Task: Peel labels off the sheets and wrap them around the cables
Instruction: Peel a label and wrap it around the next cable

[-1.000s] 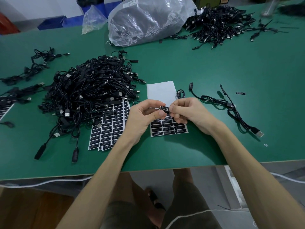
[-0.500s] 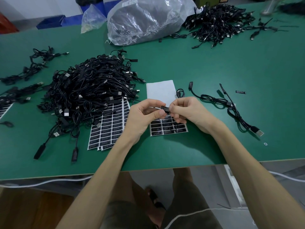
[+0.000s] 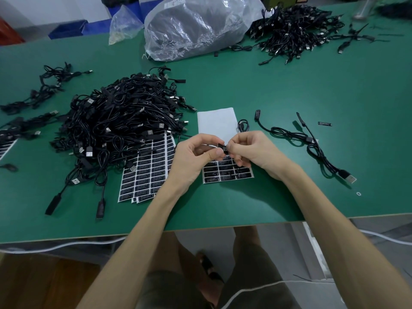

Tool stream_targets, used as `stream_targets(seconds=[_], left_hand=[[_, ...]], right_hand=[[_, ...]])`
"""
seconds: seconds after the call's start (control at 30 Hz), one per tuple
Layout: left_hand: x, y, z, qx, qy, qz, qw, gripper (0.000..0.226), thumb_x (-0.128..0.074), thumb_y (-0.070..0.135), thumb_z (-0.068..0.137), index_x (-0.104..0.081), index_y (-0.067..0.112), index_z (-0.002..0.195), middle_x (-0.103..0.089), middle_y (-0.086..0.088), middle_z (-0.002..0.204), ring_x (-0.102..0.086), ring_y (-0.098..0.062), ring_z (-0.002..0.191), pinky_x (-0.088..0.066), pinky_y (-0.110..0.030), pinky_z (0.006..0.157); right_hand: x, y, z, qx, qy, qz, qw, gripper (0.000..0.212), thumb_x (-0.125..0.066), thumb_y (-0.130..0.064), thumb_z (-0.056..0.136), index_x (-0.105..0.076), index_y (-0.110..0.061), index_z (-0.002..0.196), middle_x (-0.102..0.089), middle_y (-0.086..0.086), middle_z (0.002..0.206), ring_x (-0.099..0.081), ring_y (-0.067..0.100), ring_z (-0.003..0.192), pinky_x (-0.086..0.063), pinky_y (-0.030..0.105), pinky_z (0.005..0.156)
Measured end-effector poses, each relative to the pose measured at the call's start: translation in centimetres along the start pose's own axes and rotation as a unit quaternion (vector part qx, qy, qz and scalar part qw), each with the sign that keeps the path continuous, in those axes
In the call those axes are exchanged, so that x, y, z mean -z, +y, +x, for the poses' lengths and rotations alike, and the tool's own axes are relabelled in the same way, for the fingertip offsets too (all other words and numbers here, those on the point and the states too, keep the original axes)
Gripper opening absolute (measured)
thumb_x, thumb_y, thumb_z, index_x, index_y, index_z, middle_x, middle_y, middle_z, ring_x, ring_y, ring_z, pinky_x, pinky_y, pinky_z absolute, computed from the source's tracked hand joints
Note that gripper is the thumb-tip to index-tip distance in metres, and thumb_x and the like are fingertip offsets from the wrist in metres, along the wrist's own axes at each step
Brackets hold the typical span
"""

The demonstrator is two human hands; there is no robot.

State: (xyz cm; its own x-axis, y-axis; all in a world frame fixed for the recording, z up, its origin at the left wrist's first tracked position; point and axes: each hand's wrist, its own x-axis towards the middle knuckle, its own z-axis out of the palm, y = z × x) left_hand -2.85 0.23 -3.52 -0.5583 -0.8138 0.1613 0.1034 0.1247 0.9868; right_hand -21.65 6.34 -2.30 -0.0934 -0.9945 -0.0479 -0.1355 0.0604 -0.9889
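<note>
**Hands have hardly moved, both still pinch the label**

Since the earlier picture the two hands have stayed almost in the same spot, with the fingers just a bit closer together. The left hand [image 3: 191, 161] and the right hand [image 3: 254, 152] meet in the middle, fingers curled. Both pinch a small black label [image 3: 221, 149] between thumb and fingers. The label sits on a thin cable [image 3: 243, 126], and a loop of that cable peeks out behind the right hand.

Right under the hands lies a label sheet [image 3: 227, 175] on the green table [image 3: 289, 85]. Its top part is bare white and its bottom rows are black labels. A stack of label sheets [image 3: 151, 170] lies just to the left, partly under a big pile of cables [image 3: 120, 126]. A loose cable [image 3: 312, 143] lies to the right. A plastic bag [image 3: 196, 25] sits at the far side.
</note>
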Motion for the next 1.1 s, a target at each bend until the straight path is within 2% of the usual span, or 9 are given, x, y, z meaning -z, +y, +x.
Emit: stream_targets(seconds=[0.2, 0.47, 0.73, 0.9, 1.1], left_hand=[[-0.27, 0.14, -0.11, -0.003, -0.01, 0.029, 1.0, 0.027, -0.079, -0.007, 0.083, -0.071, 0.012, 0.101, -0.078, 0.0, 0.093, -0.073, -0.014, 0.08, -0.056, -0.023, 0.079], [-0.4, 0.35, -0.35, -0.015, -0.006, 0.06, 0.998, 0.026, -0.078, -0.008, 0.084, -0.069, 0.011, 0.098, -0.076, 0.001, 0.091, -0.071, -0.012, 0.079, -0.055, -0.021, 0.077], [-0.4, 0.11, -0.38, -0.026, 0.011, 0.087, 0.996, 0.019, -0.08, 0.002, 0.087, -0.072, 0.016, 0.098, -0.078, -0.003, 0.095, -0.074, -0.017, 0.088, -0.058, -0.025, 0.081], [-0.27, -0.33, -0.19, -0.027, 0.035, 0.096, 0.994, 0.023, -0.073, -0.004, 0.09, -0.069, 0.015, 0.103, -0.077, -0.01, 0.094, -0.076, -0.026, 0.089, -0.061, -0.035, 0.086], [-0.11, -0.42, 0.05, -0.021, 0.06, 0.088, 0.994, 0.019, -0.071, -0.007, 0.091, -0.07, 0.007, 0.104, -0.078, -0.011, 0.093, -0.076, -0.024, 0.086, -0.061, -0.034, 0.085]], right_hand=[[-0.2, 0.04, 0.07, -0.006, 0.009, -0.031, 0.999, 0.016, -0.062, -0.005, 0.094, -0.067, -0.008, 0.079, -0.059, 0.006, 0.059, -0.05, 0.021, 0.054, -0.04, 0.025, 0.046], [-0.51, 0.12, 0.13, -0.013, 0.024, -0.069, 0.997, 0.012, -0.062, -0.007, 0.09, -0.064, -0.011, 0.079, -0.058, 0.0, 0.052, -0.042, 0.013, 0.043, -0.036, 0.022, 0.041], [-0.42, 0.51, 0.36, -0.009, 0.041, -0.086, 0.995, 0.012, -0.066, -0.012, 0.089, -0.063, -0.014, 0.079, -0.059, -0.001, 0.051, -0.043, 0.014, 0.041, -0.036, 0.024, 0.039], [-0.59, 0.76, 0.29, 0.003, 0.042, -0.1, 0.994, 0.017, -0.072, -0.021, 0.093, -0.064, -0.013, 0.082, -0.06, -0.002, 0.052, -0.044, 0.02, 0.045, -0.037, 0.026, 0.039], [-0.88, 0.78, 0.31, 0.019, 0.047, -0.085, 0.995, 0.015, -0.074, -0.022, 0.095, -0.066, -0.012, 0.086, -0.064, -0.007, 0.058, -0.052, 0.01, 0.043, -0.038, 0.022, 0.036]])
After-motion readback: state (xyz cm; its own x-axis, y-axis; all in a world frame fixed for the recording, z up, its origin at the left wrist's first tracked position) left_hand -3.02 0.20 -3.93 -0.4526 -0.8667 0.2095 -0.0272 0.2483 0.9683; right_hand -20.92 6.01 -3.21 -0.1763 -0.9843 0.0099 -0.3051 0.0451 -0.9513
